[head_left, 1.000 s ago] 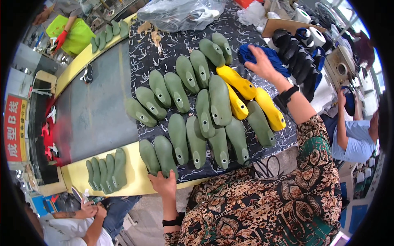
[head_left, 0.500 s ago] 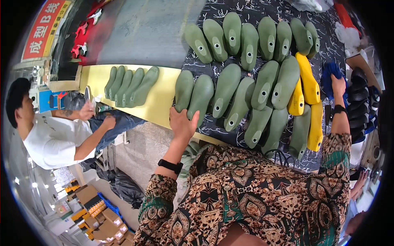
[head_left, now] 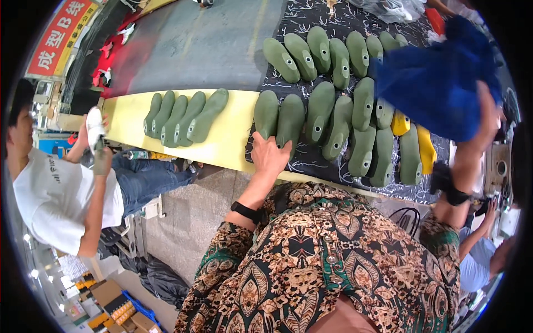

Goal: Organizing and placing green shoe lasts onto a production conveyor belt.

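Green shoe lasts lie in rows on the dark, white-streaked cloth (head_left: 311,169). My left hand (head_left: 270,155) grips the near ends of two side-by-side lasts, the left one (head_left: 266,114) and the right one (head_left: 291,115), with its fingertips partly hidden against them. Raised at the right, my right hand (head_left: 484,119) clutches a blue cloth (head_left: 436,83). The cloth spreads out in the air and covers part of the right-hand lasts from view. Beneath it show parts of a yellow last (head_left: 426,151) and a second yellow last (head_left: 400,123).
Several green lasts (head_left: 180,119) rest on the yellow board (head_left: 236,130) to the left. Beyond stretches a grey belt surface (head_left: 205,50). A seated co-worker in a white shirt (head_left: 66,194) holds a white shoe (head_left: 95,129). Clear plastic (head_left: 388,10) lies at the far right.
My right hand has lifted the blue cloth off the right side and swung it up over the lasts, spreading it. My left hand stays at the same two lasts. The co-worker's shoe is raised.
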Tool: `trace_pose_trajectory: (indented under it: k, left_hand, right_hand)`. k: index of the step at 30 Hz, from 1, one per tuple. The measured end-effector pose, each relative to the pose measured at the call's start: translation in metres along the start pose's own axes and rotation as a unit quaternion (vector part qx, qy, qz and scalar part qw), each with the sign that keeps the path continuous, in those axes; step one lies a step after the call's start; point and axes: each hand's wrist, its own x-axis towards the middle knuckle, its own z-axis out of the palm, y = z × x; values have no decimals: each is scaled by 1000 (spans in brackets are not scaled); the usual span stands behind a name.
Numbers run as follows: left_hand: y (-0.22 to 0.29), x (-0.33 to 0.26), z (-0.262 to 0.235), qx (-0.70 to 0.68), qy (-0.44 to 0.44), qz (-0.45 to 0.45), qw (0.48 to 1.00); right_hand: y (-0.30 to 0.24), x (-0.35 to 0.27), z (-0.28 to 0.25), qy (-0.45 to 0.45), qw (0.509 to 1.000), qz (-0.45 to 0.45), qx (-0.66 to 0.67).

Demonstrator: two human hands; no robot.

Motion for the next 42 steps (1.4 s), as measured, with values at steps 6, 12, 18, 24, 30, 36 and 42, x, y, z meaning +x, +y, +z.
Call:
trace_pose_trajectory:
  k: [6, 12, 18, 24, 30, 36, 42]
  left_hand:
    - [-11, 13, 9, -157, 106, 101, 977]
    - [12, 23, -18, -119, 104, 157, 975]
    - [-41, 26, -32, -54, -13, 103, 993]
    - [-35, 22, -35, -44, 14, 115, 992]
    - [-37, 32, -31, -12, 58, 129, 990]
    - [-33, 34, -29, 21, -70, 57, 996]
    - [-53, 31, 3, -8, 97, 207, 973]
  right_hand:
    - [57, -106, 216, -285, 921, -7, -265]
    - [153, -107, 259, -394, 788, 2, -474]
    - [195, -126, 327, -301, 832, -38, -464]
    - [208, -115, 324, -311, 846, 36, -432]
    - [179, -110, 317, -420, 773, 175, -443]
    - [134, -113, 287, -533, 756, 309, -220]
    - [108, -139, 249, -506, 782, 224, -286]
